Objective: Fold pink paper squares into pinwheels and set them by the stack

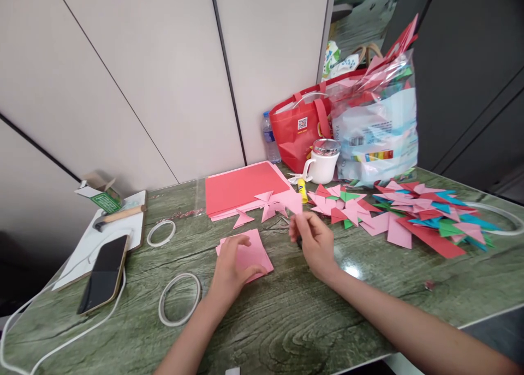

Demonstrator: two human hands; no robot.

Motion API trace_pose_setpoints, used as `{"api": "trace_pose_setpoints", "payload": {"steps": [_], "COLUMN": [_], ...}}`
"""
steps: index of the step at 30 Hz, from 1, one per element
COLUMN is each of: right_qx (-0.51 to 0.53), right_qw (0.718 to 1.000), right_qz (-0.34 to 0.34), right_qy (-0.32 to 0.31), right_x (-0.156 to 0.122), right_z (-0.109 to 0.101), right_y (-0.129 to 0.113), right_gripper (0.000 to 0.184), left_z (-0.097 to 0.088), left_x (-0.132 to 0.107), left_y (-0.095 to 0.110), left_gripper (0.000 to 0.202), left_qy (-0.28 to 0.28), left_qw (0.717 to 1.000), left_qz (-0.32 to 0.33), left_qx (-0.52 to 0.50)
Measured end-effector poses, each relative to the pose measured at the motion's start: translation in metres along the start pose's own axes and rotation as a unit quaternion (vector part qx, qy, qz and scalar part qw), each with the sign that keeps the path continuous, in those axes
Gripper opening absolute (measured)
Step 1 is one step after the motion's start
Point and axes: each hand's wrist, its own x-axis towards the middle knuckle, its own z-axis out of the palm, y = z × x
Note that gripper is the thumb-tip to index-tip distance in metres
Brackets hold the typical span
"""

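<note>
My left hand lies flat with its fingers spread on a small stack of pink paper squares on the green table. My right hand hovers just right of the stack, fingers pinched together around a small dark thing I cannot make out. Just beyond my hands lie a folded pink pinwheel and a loose pink triangle, at the front edge of a stack of red and pink sheets.
Many folded pinwheels in pink, red, green and blue cover the right side. A white mug, glue stick, red bag, plastic bag and bottle stand behind. Two tape rings, a phone and a hammer lie left.
</note>
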Motion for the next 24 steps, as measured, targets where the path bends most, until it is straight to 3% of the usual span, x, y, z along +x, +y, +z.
{"api": "trace_pose_setpoints", "payload": {"steps": [6,11,14,17,21,24], "right_qx": [0.060,0.044,-0.023,-0.046,-0.058,-0.050], "right_qw": [0.997,0.998,0.994,0.980,0.964,0.953], "right_qz": [-0.024,-0.010,0.095,0.165,0.147,0.135], "right_qy": [0.044,0.051,-0.054,-0.105,-0.216,-0.265], "right_x": [0.000,0.003,0.011,0.015,0.009,0.000], "right_z": [0.001,0.001,-0.001,-0.002,0.000,0.004], "right_y": [-0.001,-0.002,0.004,0.013,0.020,0.023], "right_gripper": [0.022,0.024,0.035,0.038,0.022,0.017], "left_z": [0.003,0.005,0.005,0.004,0.004,0.006], "left_x": [-0.003,-0.002,-0.001,0.000,-0.002,-0.003], "left_y": [0.000,-0.002,-0.004,-0.005,-0.005,-0.007], "left_gripper": [0.054,0.040,0.033,0.033,0.041,0.041], "left_qy": [-0.104,-0.110,-0.106,-0.103,-0.104,-0.102], "left_qw": [0.994,0.993,0.993,0.994,0.995,0.995], "left_qz": [0.022,-0.019,-0.033,-0.020,-0.002,-0.005], "left_qx": [0.031,0.032,0.025,0.017,0.010,0.008]}}
